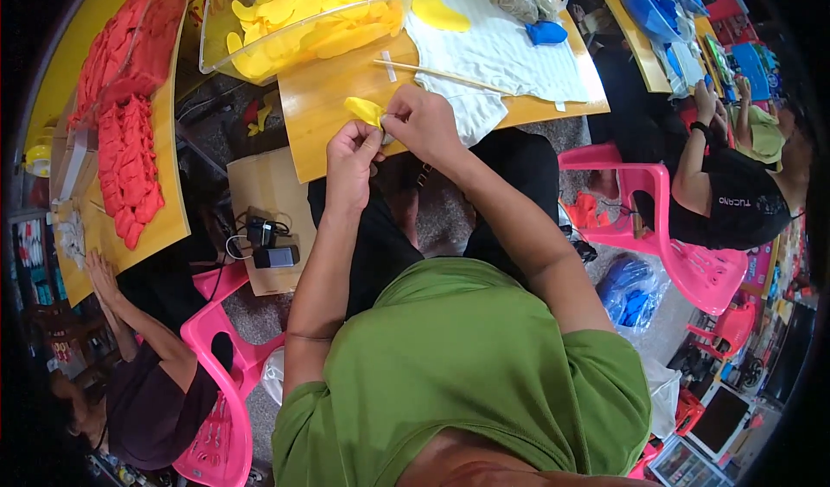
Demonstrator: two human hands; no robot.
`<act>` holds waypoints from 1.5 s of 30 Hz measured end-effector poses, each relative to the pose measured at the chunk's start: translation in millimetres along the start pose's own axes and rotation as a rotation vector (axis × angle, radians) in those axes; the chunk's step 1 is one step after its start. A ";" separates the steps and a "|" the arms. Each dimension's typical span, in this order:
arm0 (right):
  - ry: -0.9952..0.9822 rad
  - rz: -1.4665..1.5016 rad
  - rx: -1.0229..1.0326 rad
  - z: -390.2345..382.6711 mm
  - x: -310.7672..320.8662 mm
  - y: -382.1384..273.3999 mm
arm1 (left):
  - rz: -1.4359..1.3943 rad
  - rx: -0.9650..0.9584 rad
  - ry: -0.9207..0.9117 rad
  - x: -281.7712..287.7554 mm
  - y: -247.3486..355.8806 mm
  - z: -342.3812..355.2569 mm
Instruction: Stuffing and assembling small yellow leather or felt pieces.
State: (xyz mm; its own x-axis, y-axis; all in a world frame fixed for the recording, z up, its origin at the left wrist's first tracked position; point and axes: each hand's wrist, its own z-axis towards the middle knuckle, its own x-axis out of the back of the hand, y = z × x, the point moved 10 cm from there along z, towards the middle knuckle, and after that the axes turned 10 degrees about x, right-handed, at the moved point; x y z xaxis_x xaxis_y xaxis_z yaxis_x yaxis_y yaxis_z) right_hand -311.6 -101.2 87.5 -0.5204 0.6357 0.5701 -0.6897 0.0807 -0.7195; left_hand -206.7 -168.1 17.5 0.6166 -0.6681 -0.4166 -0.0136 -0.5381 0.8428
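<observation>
Over the near edge of the wooden table (pixel 320 132), both my hands meet on a small yellow cloth piece (pixel 361 108). My left hand (pixel 353 160) pinches its lower end between thumb and fingers. The fingers of my right hand (pixel 424 125) are closed at the same end, touching the left fingertips; what exactly lies between them is hidden. Beyond my hands a thin wooden stick (pixel 445 75) lies across a white cloth (pixel 475 46). A flat curved yellow piece (pixel 439 9) and a small stuffed blue piece (pixel 545 33) rest on that cloth.
A clear plastic bin (pixel 307 33) full of yellow pieces stands at the back left. Rows of red stuffed pieces (pixel 130 163) cover the left table. Co-workers sit on pink chairs (pixel 666 201) at both sides. A cardboard sheet (pixel 259 176) with electronics lies below.
</observation>
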 end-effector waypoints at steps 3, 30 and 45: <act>-0.037 -0.015 -0.126 2.2 -10.3 12.5 | -0.023 -0.054 -0.048 0.3 5.3 0.8; -0.222 -0.399 0.300 5.6 -45.8 -36.8 | 0.090 -0.152 0.282 26.5 5.5 -15.3; -0.262 -0.127 0.299 -7.4 -42.7 -41.9 | 0.139 -0.220 0.333 38.0 7.2 -17.9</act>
State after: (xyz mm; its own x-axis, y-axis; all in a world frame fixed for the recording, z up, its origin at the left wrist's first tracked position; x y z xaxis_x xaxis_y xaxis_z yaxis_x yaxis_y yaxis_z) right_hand -256.7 -126.0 90.4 -0.5059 0.4149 0.7562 -0.8523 -0.1055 -0.5123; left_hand -169.3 -188.1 13.8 0.8420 -0.5044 -0.1911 0.0315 -0.3076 0.9510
